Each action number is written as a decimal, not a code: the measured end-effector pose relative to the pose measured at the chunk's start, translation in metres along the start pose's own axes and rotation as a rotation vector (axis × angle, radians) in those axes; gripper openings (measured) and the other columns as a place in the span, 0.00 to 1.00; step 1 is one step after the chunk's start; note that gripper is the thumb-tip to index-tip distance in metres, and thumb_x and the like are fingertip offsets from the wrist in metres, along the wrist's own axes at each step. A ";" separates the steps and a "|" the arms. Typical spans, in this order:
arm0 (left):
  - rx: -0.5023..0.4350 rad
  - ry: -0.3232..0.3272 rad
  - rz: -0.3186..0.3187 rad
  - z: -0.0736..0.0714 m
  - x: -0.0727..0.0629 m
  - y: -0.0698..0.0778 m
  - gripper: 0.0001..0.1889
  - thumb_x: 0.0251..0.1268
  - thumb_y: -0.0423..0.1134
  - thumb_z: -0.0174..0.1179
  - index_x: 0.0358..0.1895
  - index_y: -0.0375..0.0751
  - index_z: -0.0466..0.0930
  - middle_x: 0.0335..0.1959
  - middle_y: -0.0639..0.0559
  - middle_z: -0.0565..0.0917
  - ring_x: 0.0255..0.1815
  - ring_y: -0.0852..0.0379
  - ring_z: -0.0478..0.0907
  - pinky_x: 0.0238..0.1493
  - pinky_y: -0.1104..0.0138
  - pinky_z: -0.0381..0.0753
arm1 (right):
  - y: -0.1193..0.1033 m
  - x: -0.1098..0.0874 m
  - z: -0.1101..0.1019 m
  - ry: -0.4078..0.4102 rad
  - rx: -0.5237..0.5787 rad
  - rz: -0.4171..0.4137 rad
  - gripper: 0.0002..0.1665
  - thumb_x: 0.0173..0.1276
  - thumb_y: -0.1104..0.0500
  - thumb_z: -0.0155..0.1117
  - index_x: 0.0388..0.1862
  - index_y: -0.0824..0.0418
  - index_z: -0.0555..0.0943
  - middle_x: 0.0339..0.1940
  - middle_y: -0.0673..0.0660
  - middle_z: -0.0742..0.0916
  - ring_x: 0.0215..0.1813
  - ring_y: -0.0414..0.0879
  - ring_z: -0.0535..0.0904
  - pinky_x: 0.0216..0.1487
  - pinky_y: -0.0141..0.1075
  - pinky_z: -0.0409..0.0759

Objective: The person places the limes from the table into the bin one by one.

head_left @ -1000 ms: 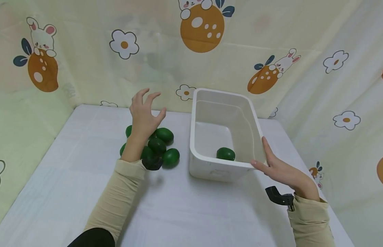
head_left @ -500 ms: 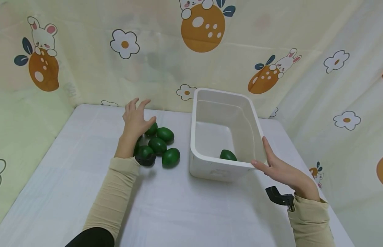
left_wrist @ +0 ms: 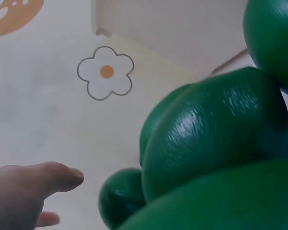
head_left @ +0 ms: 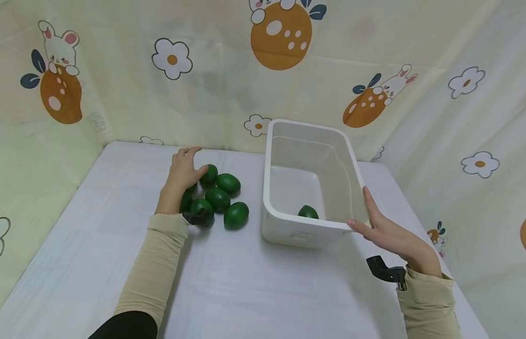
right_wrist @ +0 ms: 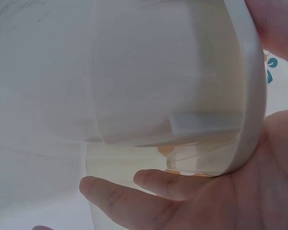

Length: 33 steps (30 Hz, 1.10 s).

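Note:
Several smooth, dark green, egg-shaped fruits (head_left: 218,199) lie in a cluster on the white-covered table, left of a white plastic bin (head_left: 307,223). My left hand (head_left: 183,172) reaches over the cluster's far left side, fingers spread and curved, its thumb beside the farthest fruit (head_left: 209,175) in the head view. The left wrist view shows the thumb (left_wrist: 53,178) apart from the nearby fruits (left_wrist: 211,129). My right hand (head_left: 387,233) holds the bin's near right corner, thumb over the rim and fingers along the outer wall. One green fruit (head_left: 308,212) lies inside, partly hidden by the near wall.
A patterned curtain (head_left: 212,94) hangs right behind the table (head_left: 97,226) and along both sides. The bin's back reaches close to that curtain. Black wrist mounts sit under both hands, the left one (head_left: 197,216) overlapping the nearest fruit in the head view.
My left hand has moved left and down toward the fruits, its fingers lowering behind the cluster. The fruit inside the bin has rolled a little. My right hand keeps its place on the bin.

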<state>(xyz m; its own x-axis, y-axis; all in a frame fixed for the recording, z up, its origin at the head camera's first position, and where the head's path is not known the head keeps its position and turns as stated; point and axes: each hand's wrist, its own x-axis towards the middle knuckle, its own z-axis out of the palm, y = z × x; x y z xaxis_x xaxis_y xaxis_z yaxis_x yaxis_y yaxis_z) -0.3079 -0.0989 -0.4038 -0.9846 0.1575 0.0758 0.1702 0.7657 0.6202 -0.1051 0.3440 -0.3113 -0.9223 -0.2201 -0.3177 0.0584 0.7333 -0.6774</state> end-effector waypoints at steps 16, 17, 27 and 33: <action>0.172 -0.240 0.043 0.010 0.003 -0.004 0.39 0.64 0.54 0.57 0.74 0.50 0.51 0.66 0.33 0.65 0.65 0.32 0.63 0.63 0.35 0.53 | 0.002 -0.003 -0.002 0.010 0.004 0.016 0.56 0.73 0.45 0.50 0.68 0.37 0.14 0.76 0.58 0.28 0.75 0.68 0.33 0.62 0.73 0.47; 0.181 -0.242 0.044 0.011 0.003 -0.004 0.40 0.63 0.54 0.58 0.75 0.50 0.50 0.66 0.33 0.65 0.65 0.32 0.63 0.63 0.36 0.52 | 0.002 -0.003 -0.002 0.011 0.004 0.016 0.56 0.73 0.45 0.50 0.68 0.37 0.14 0.76 0.58 0.28 0.75 0.68 0.34 0.62 0.73 0.47; 0.269 -0.209 0.058 0.022 0.003 -0.006 0.37 0.61 0.53 0.61 0.72 0.53 0.57 0.63 0.37 0.71 0.63 0.38 0.67 0.65 0.38 0.52 | 0.002 -0.001 -0.001 0.009 0.009 0.015 0.55 0.73 0.44 0.49 0.69 0.39 0.14 0.76 0.57 0.28 0.76 0.68 0.33 0.62 0.73 0.46; 0.259 -0.200 0.057 0.022 0.003 -0.007 0.37 0.60 0.53 0.62 0.71 0.52 0.58 0.60 0.37 0.73 0.62 0.39 0.68 0.65 0.39 0.52 | 0.002 0.000 0.000 0.010 0.002 0.007 0.56 0.73 0.45 0.50 0.69 0.38 0.14 0.76 0.59 0.29 0.75 0.70 0.36 0.60 0.75 0.48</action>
<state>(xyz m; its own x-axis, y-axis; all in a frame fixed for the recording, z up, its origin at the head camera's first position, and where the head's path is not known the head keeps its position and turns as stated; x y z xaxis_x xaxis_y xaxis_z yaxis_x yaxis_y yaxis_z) -0.3109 -0.0901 -0.4254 -0.9503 0.3042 -0.0659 0.2544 0.8811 0.3986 -0.1054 0.3457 -0.3125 -0.9256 -0.2084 -0.3159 0.0656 0.7336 -0.6764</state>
